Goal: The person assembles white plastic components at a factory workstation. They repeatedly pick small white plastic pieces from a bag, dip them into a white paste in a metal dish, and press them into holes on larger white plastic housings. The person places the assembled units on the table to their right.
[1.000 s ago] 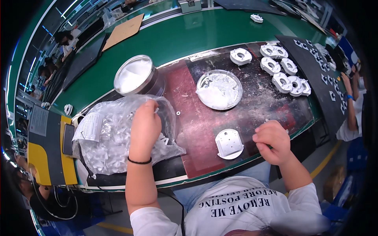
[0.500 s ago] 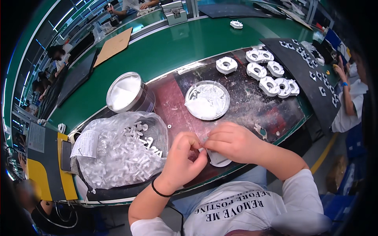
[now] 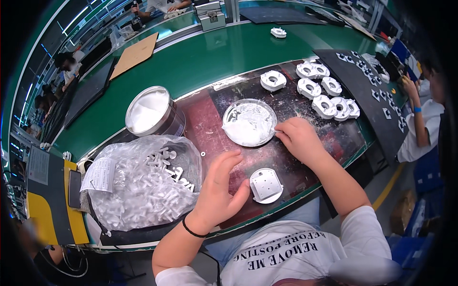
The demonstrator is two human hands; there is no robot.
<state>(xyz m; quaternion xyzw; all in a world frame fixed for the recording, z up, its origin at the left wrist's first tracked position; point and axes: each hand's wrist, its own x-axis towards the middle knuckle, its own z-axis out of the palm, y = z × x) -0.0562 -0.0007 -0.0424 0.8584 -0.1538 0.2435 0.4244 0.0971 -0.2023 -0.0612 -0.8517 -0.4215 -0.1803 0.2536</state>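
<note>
My left hand (image 3: 220, 187) hovers over the mat with thumb and fingers apart and nothing seen between them. Just right of it lies a flat white plate with small holes (image 3: 266, 185), untouched. My right hand (image 3: 301, 139) is at the right rim of a round shallow dish (image 3: 275, 113) that holds thick white paste (image 3: 244, 132). Its thumb and forefinger are pinched together. Whatever they hold, if anything, is too small to make out. Left of the left hand sits a clear plastic bag (image 3: 129, 209) full of small white plastic pieces.
A metal can (image 3: 174, 121) with white contents stands behind the bag. Several white round housings (image 3: 324, 107) sit at the back right of the worn mat (image 3: 210, 124). Beyond them, a black sheet (image 3: 381, 112) carries small parts. A co-worker's arm (image 3: 420, 121) is at the far right.
My hands have parted. The right one has moved away to the dish's right rim; the left has opened its fingers. The white plate, earlier mostly hidden under my hands, is now in plain sight.
</note>
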